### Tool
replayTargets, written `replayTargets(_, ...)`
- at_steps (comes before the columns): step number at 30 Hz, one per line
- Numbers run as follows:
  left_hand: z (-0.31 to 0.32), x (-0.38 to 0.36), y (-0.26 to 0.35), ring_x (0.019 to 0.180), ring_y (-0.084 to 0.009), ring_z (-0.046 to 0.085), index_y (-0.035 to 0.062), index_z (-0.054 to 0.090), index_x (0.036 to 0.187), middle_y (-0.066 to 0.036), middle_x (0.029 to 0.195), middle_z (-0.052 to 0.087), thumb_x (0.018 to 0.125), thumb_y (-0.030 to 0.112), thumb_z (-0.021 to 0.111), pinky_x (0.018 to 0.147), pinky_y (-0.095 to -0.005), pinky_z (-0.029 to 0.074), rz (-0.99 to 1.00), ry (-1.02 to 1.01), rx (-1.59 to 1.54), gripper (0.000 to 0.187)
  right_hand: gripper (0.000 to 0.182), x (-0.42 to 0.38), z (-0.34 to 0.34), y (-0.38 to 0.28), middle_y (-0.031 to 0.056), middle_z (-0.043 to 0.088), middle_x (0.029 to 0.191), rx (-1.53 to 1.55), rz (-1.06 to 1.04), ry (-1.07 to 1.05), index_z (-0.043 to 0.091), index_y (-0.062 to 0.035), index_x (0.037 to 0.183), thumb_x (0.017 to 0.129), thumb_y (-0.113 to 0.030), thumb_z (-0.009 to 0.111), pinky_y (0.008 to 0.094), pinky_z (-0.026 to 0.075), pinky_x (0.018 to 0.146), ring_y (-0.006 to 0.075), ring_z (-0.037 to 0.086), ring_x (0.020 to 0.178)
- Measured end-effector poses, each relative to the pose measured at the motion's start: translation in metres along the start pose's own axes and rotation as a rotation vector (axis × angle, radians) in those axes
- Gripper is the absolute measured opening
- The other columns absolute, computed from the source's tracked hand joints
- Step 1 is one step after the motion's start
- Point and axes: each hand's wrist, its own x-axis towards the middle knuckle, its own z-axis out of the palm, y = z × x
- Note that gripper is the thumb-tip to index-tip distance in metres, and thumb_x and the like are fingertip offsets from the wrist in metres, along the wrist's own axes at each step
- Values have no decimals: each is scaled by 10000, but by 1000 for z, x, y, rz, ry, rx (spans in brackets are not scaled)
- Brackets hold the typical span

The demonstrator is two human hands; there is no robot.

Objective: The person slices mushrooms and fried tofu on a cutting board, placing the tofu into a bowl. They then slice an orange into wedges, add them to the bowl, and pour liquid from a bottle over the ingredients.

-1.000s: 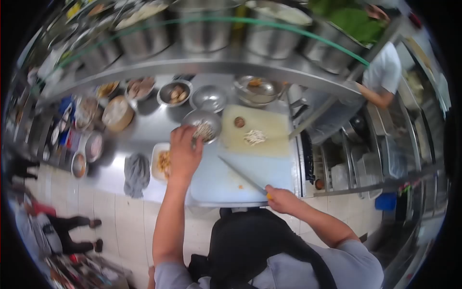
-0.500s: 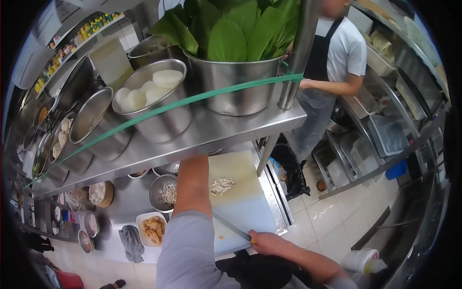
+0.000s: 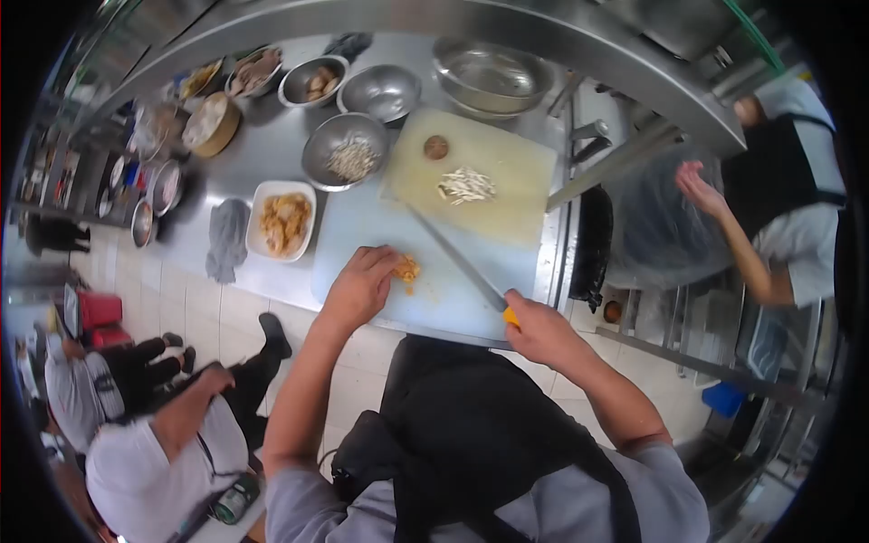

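My right hand grips the yellow handle of a knife, its blade slanting up and left over the blue-white cutting board. My left hand is low on the same board, fingers bent and closed at a small heap of chopped orange-brown food. The fingertips touch the heap and partly hide it. Beyond the blade, a yellowish cutting board carries pale chopped strips and a round brown mushroom cap.
Left of the boards stand a white dish of orange-brown food, a grey cloth and a steel bowl of pale pieces. A steel shelf overhangs the far side. A co-worker stands at right; other people are at lower left.
The view has tilted down. My left arm, stretched forward under the shelf before, has drawn back to the near board. Chopped orange-brown food now shows there. My right hand keeps the knife.
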Motion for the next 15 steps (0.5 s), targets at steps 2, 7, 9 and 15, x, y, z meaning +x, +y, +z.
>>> replayTargets(2,-8,-8,19,1125,-359,587,44,657,1124,-151,1209,632,805,-28,671,951,-431,518,-64,127,28,328,293,-3,-5,-11,271,646,916,-112,5,104,468,14,1150,891,-91,556,546,526,751,469,661,846)
replayTargets(7,4,-23,24,1125,-354,567,35,651,1083,-152,1210,592,772,-36,673,973,-425,508,29,195,132,319,238,-1,8,-19,257,638,886,-258,5,50,453,13,1102,905,-79,550,543,533,730,463,660,798)
replayTargets(9,18,-17,17,1098,-345,571,31,644,1057,-150,1169,598,766,-4,681,959,-415,509,118,153,167,296,229,-2,13,-38,259,638,891,-271,44,38,437,14,1092,918,-85,546,550,527,726,471,654,793)
replayTargets(15,23,-4,13,1065,-334,571,36,642,1050,-137,1146,602,785,27,677,953,-423,514,99,98,113,267,238,-28,-2,-86,248,650,876,-402,103,-69,472,34,1111,883,-5,530,517,554,697,452,671,750)
